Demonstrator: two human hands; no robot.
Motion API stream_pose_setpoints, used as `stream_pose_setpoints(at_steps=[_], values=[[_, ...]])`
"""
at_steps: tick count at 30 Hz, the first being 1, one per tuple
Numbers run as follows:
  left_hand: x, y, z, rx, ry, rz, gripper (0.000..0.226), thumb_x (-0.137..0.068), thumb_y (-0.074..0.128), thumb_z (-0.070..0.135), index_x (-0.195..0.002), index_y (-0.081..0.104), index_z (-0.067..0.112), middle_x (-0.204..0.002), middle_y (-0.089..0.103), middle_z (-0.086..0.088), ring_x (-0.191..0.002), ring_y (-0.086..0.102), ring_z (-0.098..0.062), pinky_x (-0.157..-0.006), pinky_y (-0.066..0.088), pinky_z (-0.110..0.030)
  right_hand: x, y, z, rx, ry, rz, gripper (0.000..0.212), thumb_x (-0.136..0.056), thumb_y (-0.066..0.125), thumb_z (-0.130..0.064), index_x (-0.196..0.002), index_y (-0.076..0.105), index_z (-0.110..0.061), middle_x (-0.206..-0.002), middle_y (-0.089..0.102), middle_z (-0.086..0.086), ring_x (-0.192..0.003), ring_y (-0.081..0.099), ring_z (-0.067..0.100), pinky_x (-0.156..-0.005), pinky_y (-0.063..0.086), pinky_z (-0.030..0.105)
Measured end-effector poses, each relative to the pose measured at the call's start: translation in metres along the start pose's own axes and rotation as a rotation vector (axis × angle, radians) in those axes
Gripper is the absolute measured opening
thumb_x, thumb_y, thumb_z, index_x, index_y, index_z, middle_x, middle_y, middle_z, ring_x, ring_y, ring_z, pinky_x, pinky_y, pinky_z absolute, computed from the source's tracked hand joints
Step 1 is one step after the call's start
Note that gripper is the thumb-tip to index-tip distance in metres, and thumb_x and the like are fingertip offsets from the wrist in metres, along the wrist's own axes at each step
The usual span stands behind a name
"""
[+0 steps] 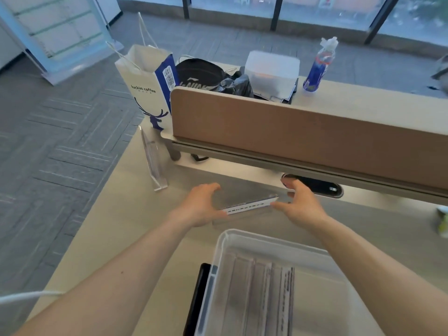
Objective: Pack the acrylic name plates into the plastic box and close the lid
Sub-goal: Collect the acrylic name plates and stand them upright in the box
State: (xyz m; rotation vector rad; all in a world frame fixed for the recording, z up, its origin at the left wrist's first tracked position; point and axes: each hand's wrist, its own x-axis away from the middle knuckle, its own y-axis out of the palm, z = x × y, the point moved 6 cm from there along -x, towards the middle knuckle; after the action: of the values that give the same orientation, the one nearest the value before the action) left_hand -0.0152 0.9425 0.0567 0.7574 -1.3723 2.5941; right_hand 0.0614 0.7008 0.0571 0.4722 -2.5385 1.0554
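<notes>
Nearest to the camera, a clear plastic box (274,241) stands on the desk (116,226) with no lid on it. Several name plates (264,292) lie inside, side by side on the bottom, with their long sides pointing away from the person. A flat black thing (197,297) lies under the left edge of the box; what it is I cannot tell.

Just behind the box, both forearms reach forward. The left hand (202,206) and the right hand (303,204) hold one name plate (249,205) between them, each hand pinching one end with thumb and fingers. This plate carries a white strip with a row of dark characters, too blurred to read. It is tilted, the right end higher and farther than the left. It seems to be a little above the desk, but I cannot tell for sure if its base touches the surface.

To the left and farther away, another clear plate (153,161) stands upright on the desk, well apart from the hands. Behind the hands, a brown divider panel (291,132) runs across the desk, with a dark cable slot (317,186) below it, near the right hand.

Beyond the panel stand a white and blue paper bag (145,78), a black bag (201,73), a frosted white container (272,71) and a blue bottle (317,69). Farther still is grey carpet (60,132) and a window wall.
</notes>
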Motion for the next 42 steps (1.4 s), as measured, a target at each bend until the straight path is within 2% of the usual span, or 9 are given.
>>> stream_pose_setpoints(at_steps=[4,9,15,19,22,26,30,34,42], values=[[-0.019,0.025,0.002,-0.087,0.048,-0.002,0.062,-0.088,0.078,0.029,-0.146,0.057,0.016,-0.148,0.061,-0.005,-0.138,0.054,-0.026,-0.108,0.04,-0.029,-0.019,0.017,0.007,0.088,0.025,-0.035,0.074,-0.077,0.084,-0.023,-0.141,0.047,-0.024,-0.144,0.052,0.004,-0.13,0.052,0.024,-0.107,0.047,0.042],[-0.028,0.039,-0.019,-0.137,0.098,0.099,0.016,-0.094,0.063,0.019,-0.103,0.076,0.02,-0.099,0.079,-0.006,-0.1,0.069,-0.035,-0.082,0.055,-0.04,-0.03,0.032,0.015,0.137,0.014,-0.083,0.046,-0.082,0.079,-0.016,-0.125,0.063,-0.02,-0.12,0.064,0.003,-0.112,0.062,0.024,-0.091,0.053,0.031],[-0.039,0.008,-0.047,-0.074,0.184,0.263,0.019,-0.092,0.069,0.011,-0.107,0.08,0.015,-0.103,0.082,-0.004,-0.099,0.075,-0.031,-0.087,0.059,-0.04,-0.036,0.05,0.016,0.132,-0.017,-0.099,0.028,-0.09,0.07,-0.009,-0.115,0.067,-0.02,-0.112,0.066,-0.002,-0.086,0.065,0.008,-0.072,0.049,0.013],[-0.048,-0.001,-0.065,-0.059,0.221,0.287,0.018,-0.092,0.073,0.012,-0.108,0.081,0.012,-0.105,0.082,-0.001,-0.098,0.076,-0.025,-0.091,0.058,-0.036,-0.045,0.068,0.005,0.259,-0.061,-0.167,0.026,-0.089,0.07,-0.014,-0.113,0.07,-0.023,-0.104,0.072,0.002,-0.089,0.069,0.017,-0.087,0.059,0.032],[-0.052,0.003,-0.085,0.161,0.103,0.308,0.019,-0.09,0.078,0.01,-0.107,0.078,0.017,-0.101,0.079,0.001,-0.093,0.073,-0.018,-0.087,0.055,-0.02,-0.053,0.075,0.007,0.31,-0.009,-0.178,0.024,-0.089,0.069,-0.017,-0.111,0.072,-0.025,-0.106,0.074,0.004,-0.094,0.07,0.022,-0.09,0.058,0.037],[-0.062,0.024,-0.104,0.52,-0.059,0.275,0.021,-0.088,0.078,0.0,-0.101,0.076,0.016,-0.102,0.078,-0.008,-0.086,0.072,0.001,-0.075,0.047,-0.002,-0.062,0.078,0.017,0.255,0.063,-0.143,0.021,-0.091,0.069,-0.019,-0.111,0.073,-0.023,-0.111,0.074,0.004,-0.095,0.069,0.02,-0.085,0.05,0.025],[-0.07,0.043,-0.114,0.677,-0.139,0.278,0.019,-0.089,0.077,-0.002,-0.108,0.075,-0.001,-0.108,0.078,-0.018,-0.09,0.072,-0.015,-0.07,0.048,-0.003,-0.066,0.081,0.021,0.24,0.066,-0.138,0.021,-0.091,0.068,-0.018,-0.112,0.073,-0.019,-0.105,0.073,0.003,-0.094,0.066,0.02,-0.081,0.045,0.023],[-0.074,0.049,-0.118,0.65,-0.14,0.282,0.016,-0.09,0.078,0.005,-0.106,0.074,0.007,-0.104,0.079,-0.012,-0.1,0.074,-0.025,-0.071,0.048,-0.003,-0.069,0.082,0.024,0.247,0.063,-0.116,0.018,-0.092,0.067,-0.021,-0.109,0.074,-0.019,-0.092,0.066,-0.001,-0.082,0.058,0.017,-0.074,0.042,0.024],[-0.064,0.018,-0.095,0.525,-0.027,0.246,0.009,-0.096,0.073,0.015,-0.094,0.072,0.023,-0.095,0.079,0.009,-0.098,0.071,-0.005,-0.079,0.048,-0.018,-0.057,0.065,0.016,0.126,0.033,-0.041,0.026,-0.092,0.069,-0.027,-0.116,0.071,-0.017,-0.107,0.071,0.009,-0.092,0.065,0.023,-0.079,0.047,0.025]])
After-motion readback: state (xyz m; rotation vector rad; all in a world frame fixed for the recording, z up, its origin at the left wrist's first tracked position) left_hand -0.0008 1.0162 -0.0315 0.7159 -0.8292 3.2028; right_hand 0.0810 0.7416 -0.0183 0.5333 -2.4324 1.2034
